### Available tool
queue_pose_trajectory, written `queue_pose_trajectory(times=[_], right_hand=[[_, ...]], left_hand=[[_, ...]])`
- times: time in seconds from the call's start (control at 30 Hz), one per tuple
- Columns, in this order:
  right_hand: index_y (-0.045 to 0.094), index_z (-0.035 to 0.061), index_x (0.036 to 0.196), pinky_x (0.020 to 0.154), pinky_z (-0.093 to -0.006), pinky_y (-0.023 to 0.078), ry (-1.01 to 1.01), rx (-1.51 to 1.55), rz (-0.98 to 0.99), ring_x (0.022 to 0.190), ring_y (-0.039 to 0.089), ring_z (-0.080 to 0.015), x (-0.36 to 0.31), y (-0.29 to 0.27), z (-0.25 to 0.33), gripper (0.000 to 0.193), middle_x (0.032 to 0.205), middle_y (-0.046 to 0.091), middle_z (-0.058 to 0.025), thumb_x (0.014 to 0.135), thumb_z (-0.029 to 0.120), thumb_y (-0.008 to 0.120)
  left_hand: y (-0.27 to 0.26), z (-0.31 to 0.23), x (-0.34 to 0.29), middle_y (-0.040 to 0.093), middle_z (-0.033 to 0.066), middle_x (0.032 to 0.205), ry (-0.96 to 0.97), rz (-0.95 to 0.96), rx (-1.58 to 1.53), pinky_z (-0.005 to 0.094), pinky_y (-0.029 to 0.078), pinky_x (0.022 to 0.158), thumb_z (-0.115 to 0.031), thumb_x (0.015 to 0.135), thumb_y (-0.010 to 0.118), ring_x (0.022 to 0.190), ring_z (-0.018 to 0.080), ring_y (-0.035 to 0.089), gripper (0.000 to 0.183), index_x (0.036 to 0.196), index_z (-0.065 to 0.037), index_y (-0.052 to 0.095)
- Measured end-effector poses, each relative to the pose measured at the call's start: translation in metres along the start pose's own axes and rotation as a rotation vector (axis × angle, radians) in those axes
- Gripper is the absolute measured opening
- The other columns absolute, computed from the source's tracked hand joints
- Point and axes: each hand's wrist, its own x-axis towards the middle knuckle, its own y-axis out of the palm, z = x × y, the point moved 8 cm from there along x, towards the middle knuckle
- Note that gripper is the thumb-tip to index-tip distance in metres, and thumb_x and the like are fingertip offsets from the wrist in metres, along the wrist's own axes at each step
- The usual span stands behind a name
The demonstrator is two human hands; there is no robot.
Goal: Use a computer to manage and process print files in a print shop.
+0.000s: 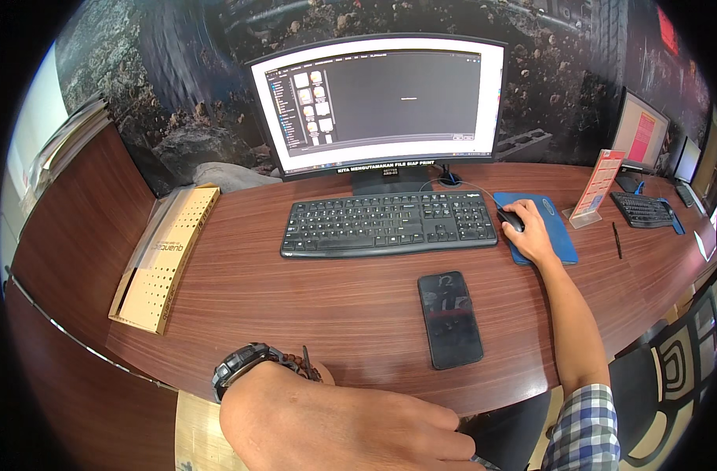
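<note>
- Your left hand (pixel 339 416): fingertips hidden, grip I cannot tell.
- Your right hand (pixel 529 226) cups the black rounded mouse (pixel 511 220); sweeping wide could run it off the blue rectangular pad (pixel 561 235).

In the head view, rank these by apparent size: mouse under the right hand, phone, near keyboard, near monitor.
1. Near monitor
2. Near keyboard
3. Phone
4. Mouse, partly covered by the right hand

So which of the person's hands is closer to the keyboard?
Right. The right hand is on the mouse, just right of the keyboard; the left hand is farther off, low in the picture.
</note>
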Motion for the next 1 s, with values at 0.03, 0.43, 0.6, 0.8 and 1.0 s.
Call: queue_pose_trajectory(times=[0.03,0.43,0.6,0.8,1.0], right_hand=[[0.069,0.0052,0.119,0.1,-0.0431,0.049,0.0,-0.001,0.0,0.115,0.06,-0.0378,0.0,0.0,0.0,0.038,0.123,0.058,-0.0169,0.084,0.019,0.07],[0.069,0.0046,0.119,0.099,-0.043,0.049,-0.004,0.003,-0.004,0.114,0.06,-0.0378,0.0,0.0,0.001,0.037,0.122,0.058,-0.0177,0.085,0.02,0.07],[0.068,0.0044,0.118,0.1,-0.0432,0.049,-0.002,-0.003,0.002,0.114,0.06,-0.0376,0.001,0.0,-0.001,0.037,0.122,0.058,-0.0166,0.083,0.018,0.069],[0.066,0.0037,0.123,0.1,-0.0431,0.048,0.018,-0.019,0.008,0.116,0.059,-0.038,-0.001,0.0,0.0,0.043,0.125,0.058,-0.0164,0.084,0.019,0.068],[0.061,-0.0019,0.129,0.101,-0.0427,0.047,0.035,-0.037,0.002,0.118,0.059,-0.0389,0.0,0.0,-0.004,0.051,0.128,0.057,-0.0176,0.084,0.022,0.068]], left_hand=[[0.0,-0.001,0.0,0.063,0.0068,0.078,0.001,0.0,0.0,0.0313,0.046,0.057,-0.018,0.083,0.065,0.067,0.0199,0.057,0.026,0.095,0.005,0.069],[-0.01,0.004,0.0,0.061,0.0152,0.078,-0.061,0.069,-0.042,0.0308,0.044,0.048,-0.018,0.084,0.066,0.064,0.0245,0.058,0.026,0.087,0.007,0.065],[-0.015,0.007,-0.002,0.06,0.0197,0.079,-0.097,0.097,-0.095,0.0304,0.043,0.044,-0.019,0.085,0.066,0.063,0.0269,0.058,0.027,0.083,0.008,0.062],[-0.018,0.009,-0.005,0.059,0.0251,0.08,-0.14,0.13,-0.159,0.0299,0.041,0.038,-0.019,0.086,0.067,0.061,0.0299,0.059,0.03,0.078,0.01,0.059],[-0.001,-0.003,0.002,0.063,0.0077,0.077,-0.005,0.03,0.073,0.0316,0.046,0.056,-0.017,0.083,0.064,0.067,0.0202,0.057,0.026,0.094,0.006,0.069]])
